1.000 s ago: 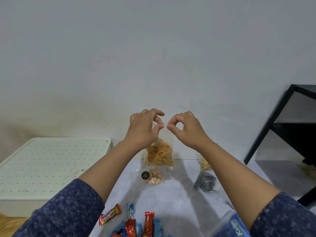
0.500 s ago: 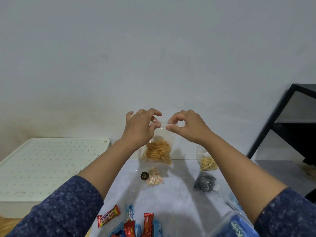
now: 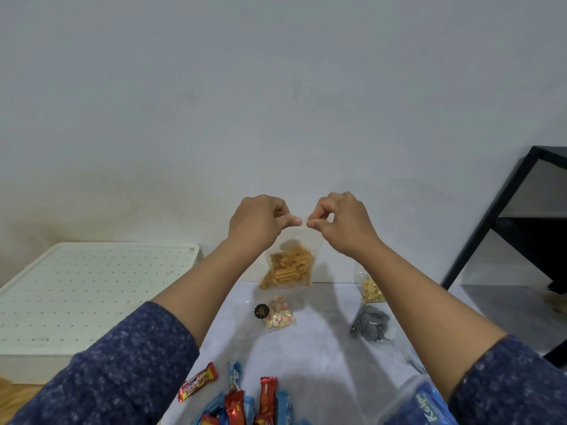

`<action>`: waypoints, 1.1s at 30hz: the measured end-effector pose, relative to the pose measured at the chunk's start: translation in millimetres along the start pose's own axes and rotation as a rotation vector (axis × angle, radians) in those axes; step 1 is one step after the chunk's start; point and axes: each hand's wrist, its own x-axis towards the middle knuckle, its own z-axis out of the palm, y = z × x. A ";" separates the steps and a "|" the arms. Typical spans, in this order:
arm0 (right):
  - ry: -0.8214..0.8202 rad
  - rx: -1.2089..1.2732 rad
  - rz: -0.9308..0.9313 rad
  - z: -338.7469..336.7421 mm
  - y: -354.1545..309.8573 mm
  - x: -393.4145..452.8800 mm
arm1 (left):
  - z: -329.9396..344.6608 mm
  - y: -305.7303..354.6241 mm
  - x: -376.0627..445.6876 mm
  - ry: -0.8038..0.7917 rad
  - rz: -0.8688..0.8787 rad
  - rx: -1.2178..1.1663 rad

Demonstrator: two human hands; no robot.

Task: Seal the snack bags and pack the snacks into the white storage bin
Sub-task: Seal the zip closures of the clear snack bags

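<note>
Grip: both hands pinch the top strip of a clear snack bag (image 3: 288, 265) of orange sticks; left hand (image 3: 257, 222) presses thumb over curled fingers, right hand (image 3: 340, 222) nips thumb to forefinger, the two pinches almost meeting at the strip's middle.
Why held so: the bag hangs upright from its mouth, so the sticks settle low and leave the strip free of crumbs; judged, this is the pressing-shut step, not yet confirmed closed across its width.
Bag position: raised above the counter (image 3: 322, 348), its bottom near the far edge, in front of the wall (image 3: 276, 102).
Below the bag: a marshmallow bag (image 3: 277, 312) with a dark round sticker lies flat on the counter.
Right of the bag: a nut bag (image 3: 371, 286) stands against the wall; nearer than it lies a dark swirl-patterned packet (image 3: 369, 325). Whether either is sealed, I cannot tell.
Nearer than the bag: wrapped bars (image 3: 236, 400) in red and blue heap at the close edge, with a blue packet (image 3: 429, 406) under the right sleeve.
Left of the bag: the white storage bin (image 3: 92, 289) sits well apart, lower than the counter, its perforated lid on; it likely needs lifting off before packing.
Open room: bare counter between marshmallows and bars gives a place to set the bag down.
Edges: a black shelf frame (image 3: 491, 216) crowds the far right; the route leftward to the bin crosses the counter's left edge, with only the left forearm in the way.
</note>
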 end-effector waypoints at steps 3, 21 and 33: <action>0.032 0.047 0.067 -1.7 1.2 0.8 | -3.3 0.5 -0.9 -0.049 -0.020 -0.222; -0.132 0.358 0.269 -2.0 -9.8 8.9 | -6.8 -16.3 3.4 -0.059 -0.101 -0.411; -0.138 0.246 0.038 3.6 -10.0 10.0 | -5.1 -29.5 10.7 -0.079 -0.110 -0.407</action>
